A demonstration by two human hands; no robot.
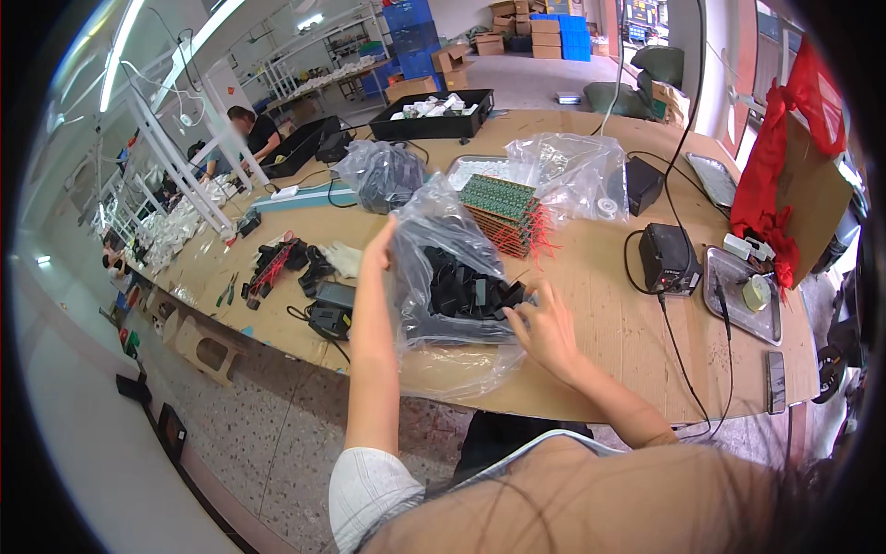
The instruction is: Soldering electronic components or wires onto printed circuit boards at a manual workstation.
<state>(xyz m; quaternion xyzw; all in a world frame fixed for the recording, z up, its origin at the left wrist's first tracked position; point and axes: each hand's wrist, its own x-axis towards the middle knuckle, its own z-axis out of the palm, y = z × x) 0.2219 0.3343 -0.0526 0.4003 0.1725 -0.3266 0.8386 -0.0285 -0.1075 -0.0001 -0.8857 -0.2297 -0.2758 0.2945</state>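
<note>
A large clear plastic bag lies on the table in front of me, its mouth spread toward me. Inside it is a heap of small black plastic parts; their exact kind is hard to make out. My left hand grips the bag's upper left side, with its fingertips partly hidden by the film. At the bag's right edge, my right hand has bent fingers pinching the film beside the black parts. Just behind the bag stands a stack of green circuit boards with red wires sticking out to the right.
Left of the bag are a black adapter, bundled cables and pliers. Behind lie another filled bag and a black bin. To the right stand a black power box and a metal tray. A person sits far left.
</note>
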